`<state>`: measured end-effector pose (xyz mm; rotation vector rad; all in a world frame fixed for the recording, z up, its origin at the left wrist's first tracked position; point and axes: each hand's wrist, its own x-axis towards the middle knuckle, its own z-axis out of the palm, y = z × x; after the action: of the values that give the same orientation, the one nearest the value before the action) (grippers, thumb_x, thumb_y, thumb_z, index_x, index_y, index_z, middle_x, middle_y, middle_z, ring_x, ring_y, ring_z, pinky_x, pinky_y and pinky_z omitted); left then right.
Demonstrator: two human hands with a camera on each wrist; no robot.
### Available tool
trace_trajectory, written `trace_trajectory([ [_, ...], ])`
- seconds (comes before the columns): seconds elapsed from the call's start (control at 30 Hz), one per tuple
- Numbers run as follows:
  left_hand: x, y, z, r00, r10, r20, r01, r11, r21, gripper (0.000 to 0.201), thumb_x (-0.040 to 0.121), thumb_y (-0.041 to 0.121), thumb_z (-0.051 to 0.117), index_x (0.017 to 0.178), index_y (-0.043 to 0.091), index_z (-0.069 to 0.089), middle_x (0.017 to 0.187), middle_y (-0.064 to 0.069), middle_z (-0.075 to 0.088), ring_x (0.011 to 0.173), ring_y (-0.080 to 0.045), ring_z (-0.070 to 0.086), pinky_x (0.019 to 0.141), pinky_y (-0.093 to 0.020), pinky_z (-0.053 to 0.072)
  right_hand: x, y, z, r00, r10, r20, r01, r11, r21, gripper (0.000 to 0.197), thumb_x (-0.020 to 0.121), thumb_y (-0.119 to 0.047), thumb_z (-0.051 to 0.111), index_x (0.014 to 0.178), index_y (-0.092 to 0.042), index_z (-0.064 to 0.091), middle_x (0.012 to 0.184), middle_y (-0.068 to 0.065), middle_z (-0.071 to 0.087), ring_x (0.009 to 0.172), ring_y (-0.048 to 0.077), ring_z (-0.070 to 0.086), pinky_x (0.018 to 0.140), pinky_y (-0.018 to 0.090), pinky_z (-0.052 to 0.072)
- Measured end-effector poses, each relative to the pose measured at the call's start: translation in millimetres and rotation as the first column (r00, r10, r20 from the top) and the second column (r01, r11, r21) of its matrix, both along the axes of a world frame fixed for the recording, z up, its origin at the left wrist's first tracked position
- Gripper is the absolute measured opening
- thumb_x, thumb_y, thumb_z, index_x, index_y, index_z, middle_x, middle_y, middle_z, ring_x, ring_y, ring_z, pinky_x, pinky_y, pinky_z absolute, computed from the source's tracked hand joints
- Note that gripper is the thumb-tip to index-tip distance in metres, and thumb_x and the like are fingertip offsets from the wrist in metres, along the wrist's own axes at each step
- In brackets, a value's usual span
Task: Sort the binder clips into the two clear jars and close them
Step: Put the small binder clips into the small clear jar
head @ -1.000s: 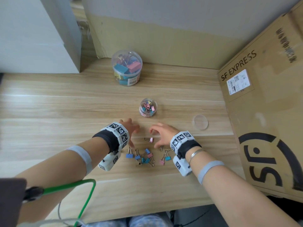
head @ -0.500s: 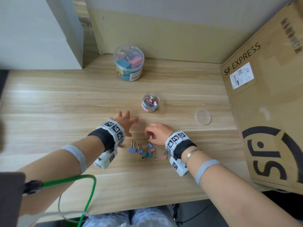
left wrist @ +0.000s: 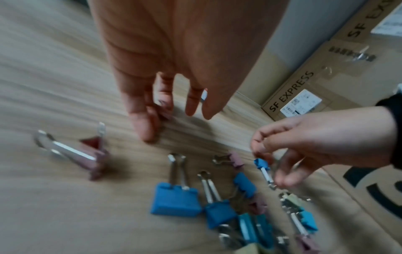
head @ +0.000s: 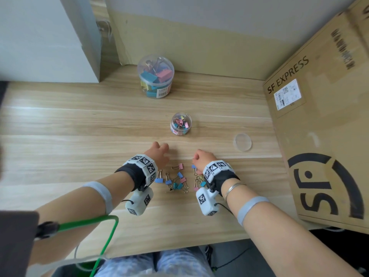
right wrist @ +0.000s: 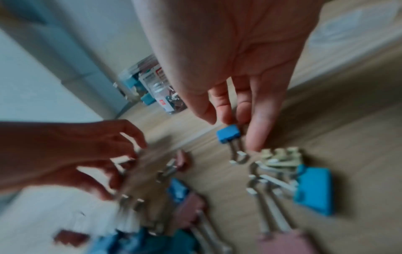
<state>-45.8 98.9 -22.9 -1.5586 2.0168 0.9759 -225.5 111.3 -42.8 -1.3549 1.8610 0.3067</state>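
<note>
A small blue binder clip (right wrist: 228,133) hangs pinched in the right hand (head: 203,157), just above the loose clips (head: 176,180) scattered on the near table (head: 79,120). To do this well, I'd lift it clear, carry it to the small open jar (head: 180,123) just beyond, and release low over the mouth. The left hand (head: 158,153) hovers with fingers loosely spread, holding nothing. The lid (head: 242,141) lies to the right; the big jar (head: 155,75) stands far back
</note>
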Motion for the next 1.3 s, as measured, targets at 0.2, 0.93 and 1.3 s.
trace_trajectory([
  [0.2,3,-9,13,0.999,0.014,-0.042,-0.014,1.0,0.003,0.026,0.097,0.024,0.038,0.115,0.008,0.045,0.092,-0.006,0.053,0.079,-0.023,0.05,0.072,-0.032,0.047,-19,1,23,0.984,-0.142,0.106,0.126,0.982,0.143,0.029,0.095,-0.026,0.046,0.076,-0.01,0.059,0.064,0.004,0.059,0.054,0.018,0.059,0.048,0.022,0.047],
  [0.93,6,0,-5,0.977,-0.198,-0.077,0.211,0.944,0.254,0.022,0.086,0.034,0.059,0.083,0.012,0.058,0.063,0.004,0.049,0.062,-0.015,0.047,0.05,-0.018,0.034,1,22,14,0.916,-0.149,0.373,-0.074,0.85,0.522,0.036,0.093,-0.037,0.051,0.077,-0.009,0.068,0.078,0.007,0.072,0.075,0.021,0.07,0.064,0.029,0.056],
  [1.3,-4,-5,-9,0.956,-0.246,-0.16,0.265,0.958,0.113,0.025,0.089,0.021,0.053,0.111,0.013,0.061,0.116,-0.006,0.064,0.102,-0.024,0.059,0.092,-0.033,0.046,15,14,7,0.877,-0.093,0.471,-0.113,0.914,0.391,0.026,0.095,-0.031,0.049,0.116,-0.023,0.062,0.101,-0.004,0.068,0.083,0.013,0.064,0.076,0.024,0.052],
])
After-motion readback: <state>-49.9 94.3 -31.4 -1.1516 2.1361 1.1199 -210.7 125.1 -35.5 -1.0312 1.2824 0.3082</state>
